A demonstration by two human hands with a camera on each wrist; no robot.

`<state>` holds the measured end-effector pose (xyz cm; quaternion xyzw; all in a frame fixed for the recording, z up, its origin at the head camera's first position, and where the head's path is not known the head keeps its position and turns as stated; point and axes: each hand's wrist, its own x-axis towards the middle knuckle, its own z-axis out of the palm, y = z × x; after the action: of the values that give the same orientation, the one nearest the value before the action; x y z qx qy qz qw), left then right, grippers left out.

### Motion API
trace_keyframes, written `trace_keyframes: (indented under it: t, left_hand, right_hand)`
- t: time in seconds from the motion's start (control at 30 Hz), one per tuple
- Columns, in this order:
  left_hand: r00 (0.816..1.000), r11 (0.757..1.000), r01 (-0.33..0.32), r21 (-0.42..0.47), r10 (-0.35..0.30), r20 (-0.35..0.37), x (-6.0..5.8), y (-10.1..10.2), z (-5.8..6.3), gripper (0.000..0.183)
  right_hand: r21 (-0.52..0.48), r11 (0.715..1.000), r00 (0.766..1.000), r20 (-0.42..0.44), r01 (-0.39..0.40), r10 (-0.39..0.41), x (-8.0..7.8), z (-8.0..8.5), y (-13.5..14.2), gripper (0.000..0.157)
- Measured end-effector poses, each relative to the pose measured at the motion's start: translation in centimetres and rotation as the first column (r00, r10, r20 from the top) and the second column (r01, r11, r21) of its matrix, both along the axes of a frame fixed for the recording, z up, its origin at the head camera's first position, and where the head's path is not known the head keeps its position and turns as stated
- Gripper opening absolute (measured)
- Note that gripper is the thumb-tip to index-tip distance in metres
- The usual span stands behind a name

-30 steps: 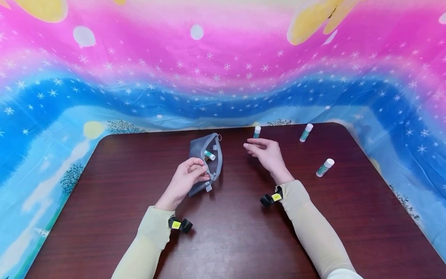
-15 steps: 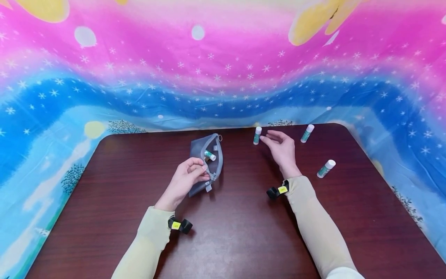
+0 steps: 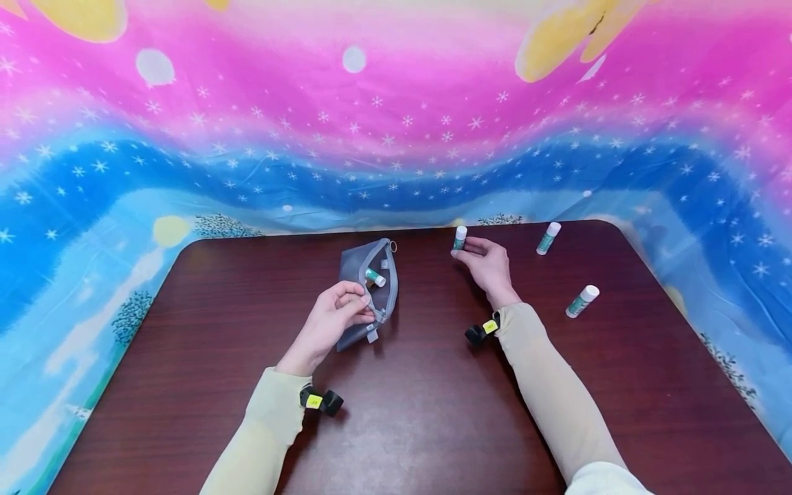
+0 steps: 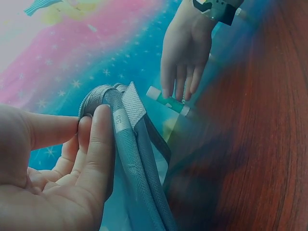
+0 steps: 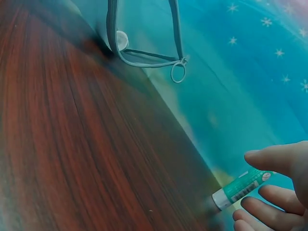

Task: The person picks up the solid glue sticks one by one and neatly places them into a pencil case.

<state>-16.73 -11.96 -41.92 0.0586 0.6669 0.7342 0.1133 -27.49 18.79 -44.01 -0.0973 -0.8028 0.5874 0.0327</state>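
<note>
My left hand (image 3: pixel 334 309) pinches the zippered edge of a grey mesh pouch (image 3: pixel 355 265), which lies with its mouth spread apart. Inside that mouth is a green glue stick (image 3: pixel 375 278) with a white cap; only the cap end shows in the right wrist view. To the right, my right hand (image 3: pixel 489 265) has thumb and fingers around a second glue stick (image 3: pixel 460 238), standing upright near the table's far edge. The right wrist view shows its green label between thumb (image 5: pixel 269 159) and fingers.
Two more glue sticks, one near the far right (image 3: pixel 548 238) and one closer (image 3: pixel 583 301), stand upright on the dark wooden table (image 3: pixel 408 426). A patterned cloth (image 3: pixel 396 137) hangs behind the table and along its sides. A ring pull (image 5: pixel 178 72) hangs at the pouch's far end.
My right hand has gone from in front of the second glue stick to its right side, then back left to grip it. The left hand stays on the pouch.
</note>
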Motion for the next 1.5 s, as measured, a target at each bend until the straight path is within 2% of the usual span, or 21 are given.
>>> trace_keyframes:
  t: [0.37, 0.77, 1.5]
  left_hand:
    - [1.0, 1.0, 0.008, -0.013, -0.008, -0.002, 0.1, 0.1, -0.1, 0.017]
    - [1.0, 1.0, 0.021, -0.011, -0.021, 0.007, 0.1, 0.1, -0.1, 0.018]
    - [0.999, 0.999, 0.033, -0.02, -0.032, 0.035, 0.1, 0.2, -0.2, 0.019]
  right_hand:
    - [0.015, 0.999, 0.999, 0.007, 0.034, -0.034, -0.8, -0.8, -0.1, 0.048]
    - [0.075, 0.994, 0.997, 0.005, 0.077, -0.077, -1.3, -1.0, -0.2, 0.042]
    - [0.079, 0.994, 0.997, -0.001, 0.075, -0.075, -1.6, -1.2, -0.3, 0.037]
